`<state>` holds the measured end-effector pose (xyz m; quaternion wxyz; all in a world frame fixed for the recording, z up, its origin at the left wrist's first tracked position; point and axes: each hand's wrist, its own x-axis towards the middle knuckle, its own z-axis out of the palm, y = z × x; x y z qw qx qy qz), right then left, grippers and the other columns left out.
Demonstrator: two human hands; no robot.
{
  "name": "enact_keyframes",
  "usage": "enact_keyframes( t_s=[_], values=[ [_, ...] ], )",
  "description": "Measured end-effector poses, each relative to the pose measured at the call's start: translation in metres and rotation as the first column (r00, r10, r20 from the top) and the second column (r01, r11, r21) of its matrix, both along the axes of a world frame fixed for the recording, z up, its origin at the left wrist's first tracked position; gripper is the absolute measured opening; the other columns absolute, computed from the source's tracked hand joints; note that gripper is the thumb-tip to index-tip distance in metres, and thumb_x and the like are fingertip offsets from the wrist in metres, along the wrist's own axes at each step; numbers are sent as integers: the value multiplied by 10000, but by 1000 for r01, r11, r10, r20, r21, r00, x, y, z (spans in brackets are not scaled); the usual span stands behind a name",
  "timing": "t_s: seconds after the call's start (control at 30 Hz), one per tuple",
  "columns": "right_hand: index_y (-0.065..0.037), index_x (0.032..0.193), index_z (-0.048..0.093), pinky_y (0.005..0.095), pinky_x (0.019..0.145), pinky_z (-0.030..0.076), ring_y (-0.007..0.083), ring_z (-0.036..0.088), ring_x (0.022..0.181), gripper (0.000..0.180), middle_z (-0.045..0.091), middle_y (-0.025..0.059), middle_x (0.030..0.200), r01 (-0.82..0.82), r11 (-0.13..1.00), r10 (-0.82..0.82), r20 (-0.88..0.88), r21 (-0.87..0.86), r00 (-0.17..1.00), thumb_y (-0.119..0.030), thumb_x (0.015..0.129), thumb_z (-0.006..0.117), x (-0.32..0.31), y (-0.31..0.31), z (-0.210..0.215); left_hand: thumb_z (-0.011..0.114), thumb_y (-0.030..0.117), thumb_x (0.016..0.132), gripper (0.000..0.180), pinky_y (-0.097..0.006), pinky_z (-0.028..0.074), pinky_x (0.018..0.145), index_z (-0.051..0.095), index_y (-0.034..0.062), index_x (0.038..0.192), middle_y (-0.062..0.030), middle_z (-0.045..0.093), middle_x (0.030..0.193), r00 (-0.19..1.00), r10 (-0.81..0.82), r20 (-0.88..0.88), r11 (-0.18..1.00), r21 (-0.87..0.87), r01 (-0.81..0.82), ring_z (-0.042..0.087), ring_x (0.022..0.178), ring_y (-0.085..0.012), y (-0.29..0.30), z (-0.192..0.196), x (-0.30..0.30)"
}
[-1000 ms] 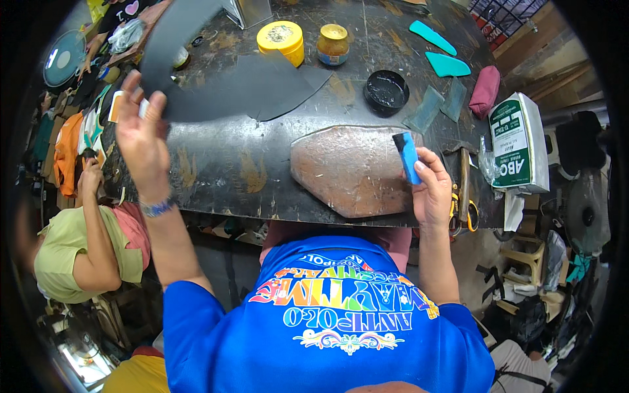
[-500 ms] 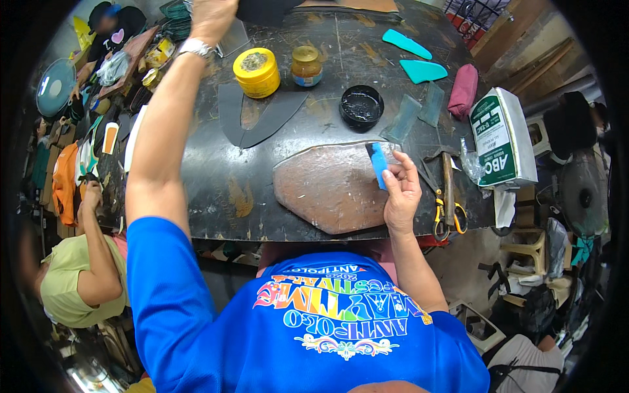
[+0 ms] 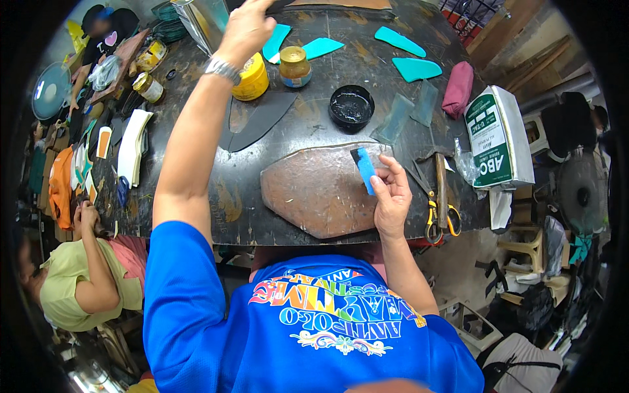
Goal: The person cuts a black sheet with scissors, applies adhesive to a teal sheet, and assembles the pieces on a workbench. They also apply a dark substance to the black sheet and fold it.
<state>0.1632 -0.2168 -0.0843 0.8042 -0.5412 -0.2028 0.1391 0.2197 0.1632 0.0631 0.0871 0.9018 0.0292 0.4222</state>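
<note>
My right hand [image 3: 391, 202] pinches a small flat blue strip [image 3: 365, 175] with a black-smeared end. It hovers over the right part of a brown, many-sided board [image 3: 318, 193] near the table's edge. My left hand [image 3: 247, 33] reaches far forward, above a yellow tub [image 3: 251, 84], beside a dark sheet; its fingertips run to the picture's upper edge, so any grip is hidden. Behind a brown jar [image 3: 295, 67] lie two teal cut pieces [image 3: 321, 47]. A black curved cutout [image 3: 259, 124] rests left of a black bowl [image 3: 351, 108] of dark, glossy stuff.
Scissors [image 3: 432, 213] and a hammer [image 3: 441, 187] lie right of the board. Beyond stand a green-white can [image 3: 495, 141], a pink pouch [image 3: 457, 90] and more teal pieces [image 3: 417, 69]. A metal tin [image 3: 200, 25] stands far left. Another person [image 3: 85, 281] works at left.
My left hand has shifted right, over the yellow tub. Two teal pieces now show behind the jar, where bare table was. My right hand still holds the blue strip. The view has shifted slightly.
</note>
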Motion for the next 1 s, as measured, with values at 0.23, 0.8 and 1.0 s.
enact_keyframes(
  t_s=[0.23,0.8,1.0],
  values=[
    [-4,1335,519,222,806,441,82,578,889,447,639,41,983,-3,999,3,-14,32,1000,0,902,632,2,0,1,641,162,961,280,-196,433,447,678,95,1231,-62,735,921,999,39,23,799,-601,-18,621,600,-58,-21,-30,-159],
    [-46,1323,533,209,730,459,67,584,828,438,636,27,913,44,994,-37,78,-99,996,10,906,652,23,32,2,722,158,889,266,-257,489,678,716,68,1139,-31,646,916,901,286,-326,690,-582,-430,571,730,-98,-30,-122,-267],
    [-51,1340,519,208,721,454,62,574,810,464,635,24,896,-4,995,13,84,-103,996,10,901,658,25,31,0,730,209,886,309,-291,535,798,711,71,1162,-96,691,1083,888,296,-352,686,-568,-455,682,892,-161,-1,-120,-243]
  ],
)
